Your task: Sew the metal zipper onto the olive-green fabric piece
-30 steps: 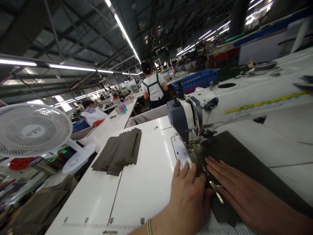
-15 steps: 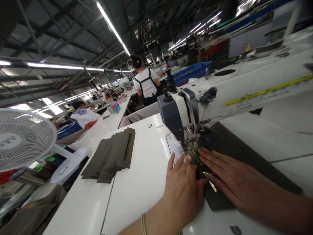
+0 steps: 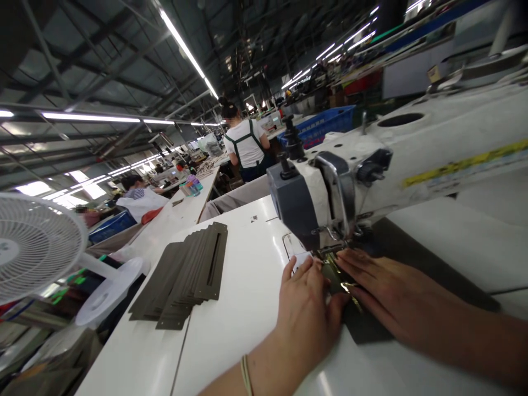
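Observation:
A dark olive panel (image 3: pixel 365 327) lies under the sewing machine head (image 3: pixel 295 203), with a gold-toothed zipper (image 3: pixel 355 302) running along it to the presser foot. My left hand (image 3: pixel 307 311) rests at the panel's left edge, fingers spread and tips close to the foot, thumb beside the zipper. On the other side, my right hand (image 3: pixel 396 291) lies flat on the panel with fingers outstretched along the zipper. Both hands press down from above. The needle point and the panel's far part are hidden by the machine.
A fanned stack of olive slotted pieces (image 3: pixel 181 280) lies on the white table (image 3: pixel 231 341) to the left. Beyond it stands a white fan (image 3: pixel 37 247). A person in a white shirt (image 3: pixel 247 143) works ahead, near a blue crate (image 3: pixel 322 124).
The panel and zipper have slid a little forward under the presser foot, both hands moving along with them. The view has shifted slightly.

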A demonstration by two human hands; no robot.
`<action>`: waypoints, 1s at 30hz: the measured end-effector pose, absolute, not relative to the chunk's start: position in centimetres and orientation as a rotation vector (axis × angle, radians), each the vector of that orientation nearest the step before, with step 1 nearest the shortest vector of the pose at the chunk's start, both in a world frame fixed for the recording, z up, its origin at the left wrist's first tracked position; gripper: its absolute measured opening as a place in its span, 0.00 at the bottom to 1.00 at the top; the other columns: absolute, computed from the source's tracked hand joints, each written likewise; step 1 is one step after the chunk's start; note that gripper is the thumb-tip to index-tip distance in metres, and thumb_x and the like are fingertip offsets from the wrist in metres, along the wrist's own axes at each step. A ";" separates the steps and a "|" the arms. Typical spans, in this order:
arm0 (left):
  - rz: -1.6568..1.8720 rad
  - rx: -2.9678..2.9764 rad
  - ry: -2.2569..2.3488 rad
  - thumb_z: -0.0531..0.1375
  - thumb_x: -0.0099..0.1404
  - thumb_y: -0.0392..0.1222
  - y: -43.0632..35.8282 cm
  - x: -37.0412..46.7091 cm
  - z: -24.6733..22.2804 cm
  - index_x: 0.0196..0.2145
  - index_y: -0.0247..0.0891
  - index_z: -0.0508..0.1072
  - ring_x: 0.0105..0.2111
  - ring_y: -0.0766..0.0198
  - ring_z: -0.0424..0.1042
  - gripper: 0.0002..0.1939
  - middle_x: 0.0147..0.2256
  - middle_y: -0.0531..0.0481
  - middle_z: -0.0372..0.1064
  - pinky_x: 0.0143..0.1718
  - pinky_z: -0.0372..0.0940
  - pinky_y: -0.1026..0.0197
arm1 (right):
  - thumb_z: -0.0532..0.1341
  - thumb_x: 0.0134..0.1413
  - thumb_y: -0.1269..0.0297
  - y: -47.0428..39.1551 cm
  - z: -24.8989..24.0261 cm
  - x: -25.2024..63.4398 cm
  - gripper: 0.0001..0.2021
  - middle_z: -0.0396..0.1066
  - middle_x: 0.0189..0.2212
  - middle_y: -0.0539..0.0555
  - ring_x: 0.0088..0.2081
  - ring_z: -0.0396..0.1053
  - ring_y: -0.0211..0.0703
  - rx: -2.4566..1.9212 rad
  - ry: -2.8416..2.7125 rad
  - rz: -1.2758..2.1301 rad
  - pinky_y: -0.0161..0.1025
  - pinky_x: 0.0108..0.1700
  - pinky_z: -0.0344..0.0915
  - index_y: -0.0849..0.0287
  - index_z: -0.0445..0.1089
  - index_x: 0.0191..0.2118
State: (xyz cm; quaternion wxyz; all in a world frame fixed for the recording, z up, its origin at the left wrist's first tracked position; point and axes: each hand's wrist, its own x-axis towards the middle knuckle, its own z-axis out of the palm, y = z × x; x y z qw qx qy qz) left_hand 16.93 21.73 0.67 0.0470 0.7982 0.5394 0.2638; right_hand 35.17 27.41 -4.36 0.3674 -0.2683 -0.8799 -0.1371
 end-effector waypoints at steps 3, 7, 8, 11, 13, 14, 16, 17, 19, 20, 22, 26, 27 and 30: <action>0.807 2.429 1.651 0.61 0.62 0.36 22.4 16.8 0.5 0.48 0.36 0.67 0.54 0.50 0.70 0.16 0.40 0.43 0.76 0.62 0.56 0.38 | 0.49 0.61 0.72 28.0 -3.6 34.8 0.19 0.76 0.46 0.66 0.46 0.74 0.52 -0.670 -2.240 -0.311 0.49 0.49 0.72 0.70 0.71 0.51; 0.821 2.396 1.690 0.62 0.60 0.36 23.2 16.8 0.7 0.43 0.38 0.66 0.51 0.50 0.72 0.13 0.37 0.45 0.76 0.61 0.58 0.39 | 0.50 0.60 0.72 28.7 -2.6 34.4 0.18 0.77 0.41 0.62 0.42 0.75 0.50 -0.676 -2.280 -0.154 0.46 0.45 0.71 0.65 0.70 0.52; 0.813 2.387 1.706 0.62 0.60 0.35 23.4 16.9 0.7 0.41 0.39 0.66 0.49 0.50 0.73 0.11 0.36 0.46 0.76 0.60 0.59 0.39 | 0.50 0.60 0.72 28.8 -2.4 34.4 0.17 0.77 0.40 0.61 0.40 0.75 0.49 -0.686 -2.284 -0.136 0.45 0.44 0.71 0.64 0.70 0.51; 0.789 2.377 1.745 0.63 0.60 0.35 23.9 16.9 0.9 0.36 0.39 0.65 0.44 0.52 0.74 0.09 0.34 0.47 0.75 0.58 0.61 0.40 | 0.49 0.60 0.72 29.2 -1.9 34.2 0.14 0.76 0.36 0.60 0.35 0.74 0.47 -0.707 -2.259 -0.134 0.44 0.41 0.70 0.63 0.71 0.45; 0.780 2.378 1.767 0.63 0.60 0.36 24.2 16.8 1.0 0.35 0.40 0.65 0.43 0.52 0.74 0.09 0.34 0.48 0.74 0.57 0.61 0.40 | 0.49 0.61 0.72 29.5 -1.9 34.2 0.13 0.75 0.35 0.60 0.35 0.74 0.47 -0.704 -2.253 -0.130 0.43 0.41 0.70 0.62 0.71 0.41; 0.769 2.380 1.777 0.63 0.60 0.37 24.4 16.8 1.0 0.36 0.40 0.66 0.43 0.52 0.74 0.09 0.34 0.48 0.74 0.57 0.61 0.40 | 0.49 0.61 0.72 29.7 -2.0 34.1 0.12 0.75 0.35 0.60 0.36 0.74 0.47 -0.702 -2.255 -0.122 0.42 0.41 0.70 0.61 0.70 0.41; 0.739 2.387 1.799 0.63 0.61 0.37 24.6 16.8 1.1 0.36 0.40 0.67 0.42 0.52 0.74 0.08 0.35 0.48 0.73 0.56 0.62 0.39 | 0.49 0.61 0.71 30.1 -2.2 34.1 0.12 0.76 0.36 0.59 0.37 0.74 0.47 -0.702 -2.254 -0.096 0.42 0.41 0.70 0.61 0.70 0.41; 0.725 2.389 1.810 0.63 0.61 0.38 24.6 16.8 1.1 0.37 0.40 0.67 0.42 0.52 0.74 0.08 0.35 0.48 0.73 0.56 0.62 0.39 | 0.49 0.62 0.71 30.2 -2.4 34.1 0.12 0.76 0.36 0.58 0.36 0.74 0.46 -0.700 -2.252 -0.077 0.41 0.41 0.70 0.61 0.70 0.42; 0.709 2.392 1.835 0.63 0.62 0.38 24.4 16.8 1.2 0.37 0.40 0.68 0.41 0.53 0.73 0.07 0.35 0.48 0.72 0.55 0.62 0.40 | 0.49 0.62 0.70 30.4 -2.8 34.2 0.12 0.76 0.34 0.57 0.33 0.74 0.45 -0.708 -2.236 -0.047 0.39 0.36 0.70 0.60 0.70 0.42; 0.710 2.396 1.856 0.62 0.63 0.39 24.3 16.8 1.1 0.37 0.39 0.68 0.42 0.53 0.73 0.06 0.36 0.48 0.72 0.55 0.62 0.40 | 0.50 0.63 0.68 30.5 -3.0 34.2 0.12 0.76 0.33 0.57 0.32 0.74 0.45 -0.725 -2.220 -0.053 0.39 0.35 0.70 0.59 0.71 0.40; 0.712 2.414 1.911 0.62 0.63 0.40 23.7 16.9 0.8 0.36 0.38 0.69 0.43 0.52 0.71 0.06 0.39 0.46 0.71 0.51 0.65 0.43 | 0.52 0.62 0.65 30.6 -3.2 34.3 0.11 0.76 0.32 0.57 0.32 0.73 0.48 -0.787 -2.174 -0.114 0.42 0.33 0.69 0.58 0.71 0.36; 0.652 2.540 1.923 0.59 0.63 0.34 22.5 17.4 -0.3 0.36 0.37 0.71 0.41 0.53 0.68 0.03 0.39 0.45 0.69 0.45 0.68 0.49 | 0.55 0.60 0.63 31.0 -3.2 34.5 0.10 0.73 0.24 0.54 0.26 0.72 0.47 -0.864 -2.181 -0.050 0.41 0.29 0.68 0.55 0.68 0.28; 0.618 2.582 1.891 0.58 0.63 0.32 22.3 17.4 -0.4 0.37 0.38 0.71 0.40 0.54 0.68 0.05 0.39 0.45 0.68 0.44 0.68 0.49 | 0.56 0.59 0.64 31.2 -3.1 34.5 0.10 0.72 0.22 0.52 0.24 0.71 0.45 -0.878 -2.214 0.037 0.39 0.28 0.67 0.55 0.68 0.27; 0.508 2.673 1.801 0.59 0.61 0.32 21.9 17.5 -0.1 0.41 0.39 0.73 0.40 0.53 0.67 0.10 0.40 0.45 0.68 0.41 0.68 0.50 | 0.59 0.55 0.62 31.7 -2.6 34.4 0.10 0.69 0.18 0.49 0.20 0.68 0.42 -0.942 -2.282 0.232 0.37 0.24 0.64 0.55 0.67 0.24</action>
